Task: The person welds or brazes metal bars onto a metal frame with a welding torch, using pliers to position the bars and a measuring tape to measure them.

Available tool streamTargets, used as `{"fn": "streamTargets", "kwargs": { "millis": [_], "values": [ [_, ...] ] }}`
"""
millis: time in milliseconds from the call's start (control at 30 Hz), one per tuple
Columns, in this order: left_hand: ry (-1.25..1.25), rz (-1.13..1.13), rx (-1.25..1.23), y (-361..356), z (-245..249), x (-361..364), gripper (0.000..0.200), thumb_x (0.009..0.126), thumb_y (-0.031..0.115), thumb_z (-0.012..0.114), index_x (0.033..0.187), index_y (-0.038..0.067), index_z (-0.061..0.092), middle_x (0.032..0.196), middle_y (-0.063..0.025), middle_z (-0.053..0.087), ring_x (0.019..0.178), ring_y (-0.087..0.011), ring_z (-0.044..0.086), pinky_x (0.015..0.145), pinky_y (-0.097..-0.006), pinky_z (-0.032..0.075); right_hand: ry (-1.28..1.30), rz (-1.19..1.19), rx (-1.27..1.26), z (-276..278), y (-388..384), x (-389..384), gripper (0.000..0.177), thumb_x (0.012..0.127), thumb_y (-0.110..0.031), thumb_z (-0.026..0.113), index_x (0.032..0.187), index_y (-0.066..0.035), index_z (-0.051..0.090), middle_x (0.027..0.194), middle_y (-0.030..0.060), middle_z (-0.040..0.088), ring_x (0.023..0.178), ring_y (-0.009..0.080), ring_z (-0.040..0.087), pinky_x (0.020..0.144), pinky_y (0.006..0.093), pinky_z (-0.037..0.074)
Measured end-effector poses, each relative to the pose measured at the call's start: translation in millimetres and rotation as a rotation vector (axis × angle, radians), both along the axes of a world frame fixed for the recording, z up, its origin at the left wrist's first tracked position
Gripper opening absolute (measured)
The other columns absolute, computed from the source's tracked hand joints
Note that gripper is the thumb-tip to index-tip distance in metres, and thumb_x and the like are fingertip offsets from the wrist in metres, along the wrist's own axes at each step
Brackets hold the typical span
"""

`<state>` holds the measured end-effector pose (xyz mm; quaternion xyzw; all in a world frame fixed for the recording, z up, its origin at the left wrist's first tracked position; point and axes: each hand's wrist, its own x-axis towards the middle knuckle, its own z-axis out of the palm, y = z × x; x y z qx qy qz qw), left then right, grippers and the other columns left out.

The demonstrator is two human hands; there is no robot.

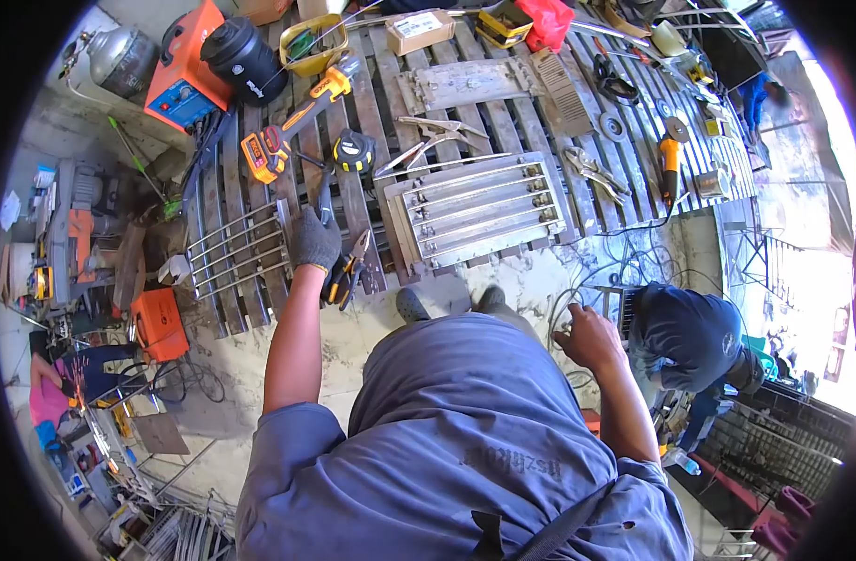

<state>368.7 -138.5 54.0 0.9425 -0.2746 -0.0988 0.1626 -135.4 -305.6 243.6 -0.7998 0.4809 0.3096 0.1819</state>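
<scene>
My left hand [314,241], in a dark grey knit glove, reaches over the slatted table's near edge. Its fingers close round the lower end of a dark tool shaped like a hammer [325,194]. Just right of the glove are pliers [351,271] with black and orange handles. To its left lies a grille of thin metal bars [241,251]. My right hand [592,337] is bare and hangs beside my body, fingers loosely bent and apart with nothing in them. A framed metal panel with several bars [479,213] rests on the table ahead of me.
On the slatted table [388,122] are a tape measure [354,151], locking pliers [437,136], a yellow cordless grinder [302,117] and a corded grinder [671,164]. An orange machine [185,70] stands back left. A person [690,337] bends close on my right; sparks fly near another person [54,388].
</scene>
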Motion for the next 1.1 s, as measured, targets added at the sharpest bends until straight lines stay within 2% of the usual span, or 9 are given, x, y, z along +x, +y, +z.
{"fn": "streamTargets", "kwargs": {
  "millis": [367, 467, 633, 733, 867, 900, 967, 1000, 1100],
  "values": [
    [-0.093, 0.149, -0.27, 58, 41, -34, 0.052, 0.1, 0.026, 0.074, 0.143, 0.0, 0.061, 0.123, -0.0305, 0.074, 0.114, -0.0501, 0.074, 0.096, -0.0573, 0.059, -0.059, 0.035, -0.074, 16, -32, -40, 0.06, 0.099, -0.044, 0.083, 0.136, 0.0, 0.065, 0.132, 0.0286, 0.074, 0.127, 0.0464, 0.072, 0.11, 0.0589, 0.054],
    [-0.202, 0.158, -0.342, 81, 79, -58, 0.051, 0.098, 0.025, 0.076, 0.141, -0.001, 0.064, 0.124, -0.0297, 0.075, 0.113, -0.0488, 0.075, 0.096, -0.0559, 0.059, -0.078, 0.034, -0.072, 12, -39, -57, 0.06, 0.099, -0.044, 0.084, 0.135, 0.0, 0.065, 0.132, 0.0286, 0.074, 0.126, 0.0469, 0.072, 0.109, 0.0585, 0.055],
    [-0.312, 0.154, -0.139, 106, 156, -99, 0.048, 0.097, 0.025, 0.078, 0.139, 0.003, 0.069, 0.122, -0.026, 0.076, 0.11, -0.0451, 0.076, 0.095, -0.0549, 0.06, -0.141, 0.131, -0.06, 11, -56, -73, 0.058, 0.099, -0.04, 0.083, 0.137, 0.001, 0.067, 0.131, 0.0286, 0.074, 0.123, 0.0473, 0.073, 0.108, 0.0563, 0.056],
    [-0.239, 0.143, -0.185, 101, 217, -137, 0.041, 0.096, 0.023, 0.08, 0.133, 0.005, 0.074, 0.105, -0.0205, 0.075, 0.099, -0.0401, 0.076, 0.088, -0.0508, 0.059, -0.483, 0.146, -0.005, 20, -62, -66, 0.055, 0.101, -0.035, 0.081, 0.141, 0.001, 0.068, 0.132, 0.0276, 0.074, 0.121, 0.0456, 0.074, 0.107, 0.0529, 0.058],
    [-0.114, 0.073, -0.336, 60, 264, -205, 0.035, 0.098, 0.021, 0.079, 0.127, 0.001, 0.072, 0.099, -0.0173, 0.07, 0.089, -0.0316, 0.07, 0.084, -0.0463, 0.056, -0.894, 0.078, 0.315, 34, -54, -26, 0.049, 0.109, -0.031, 0.073, 0.143, 0.004, 0.069, 0.13, 0.0282, 0.079, 0.12, 0.0447, 0.077, 0.104, 0.0487, 0.061],
    [-0.089, 0.044, -0.456, 46, 260, -224, 0.034, 0.099, 0.021, 0.079, 0.125, 0.0, 0.072, 0.102, -0.0169, 0.07, 0.089, -0.0302, 0.069, 0.084, -0.0464, 0.055, -0.952, 0.09, 0.386, 31, -50, -16, 0.045, 0.114, -0.028, 0.069, 0.144, 0.005, 0.067, 0.126, 0.0249, 0.081, 0.117, 0.0346, 0.081, 0.102, 0.0444, 0.062],
    [0.095, -0.105, -0.616, 9, 255, -271, 0.044, 0.102, 0.022, 0.08, 0.137, -0.001, 0.065, 0.11, -0.0172, 0.068, 0.091, -0.0273, 0.066, 0.084, -0.045, 0.055, -1.101, -0.02, 0.78, 19, -39, 2, 0.058, 0.117, -0.033, 0.066, 0.158, 0.004, 0.053, 0.143, 0.0183, 0.073, 0.133, 0.0259, 0.07, 0.11, 0.0408, 0.057],
    [0.262, -0.155, -0.627, -8, 259, -305, 0.037, 0.105, 0.018, 0.078, 0.137, 0.003, 0.065, 0.103, -0.0077, 0.065, 0.091, -0.0186, 0.061, 0.081, -0.0395, 0.053, -1.218, -0.103, 0.981, 15, -31, 10, 0.06, 0.118, -0.035, 0.066, 0.16, 0.003, 0.049, 0.147, 0.0151, 0.07, 0.136, 0.0231, 0.067, 0.111, 0.0393, 0.056],
    [0.218, -0.675, -0.718, -48, 258, -360, 0.053, 0.101, 0.023, 0.081, 0.145, 0.002, 0.06, 0.132, -0.0225, 0.067, 0.117, -0.042, 0.067, 0.103, -0.0472, 0.054, -1.263, -0.478, 1.1, -1, -14, 22, 0.061, 0.116, -0.036, 0.069, 0.161, -0.002, 0.046, 0.138, 0.0089, 0.069, 0.125, 0.0158, 0.063, 0.106, 0.0355, 0.053]
  ]
}}
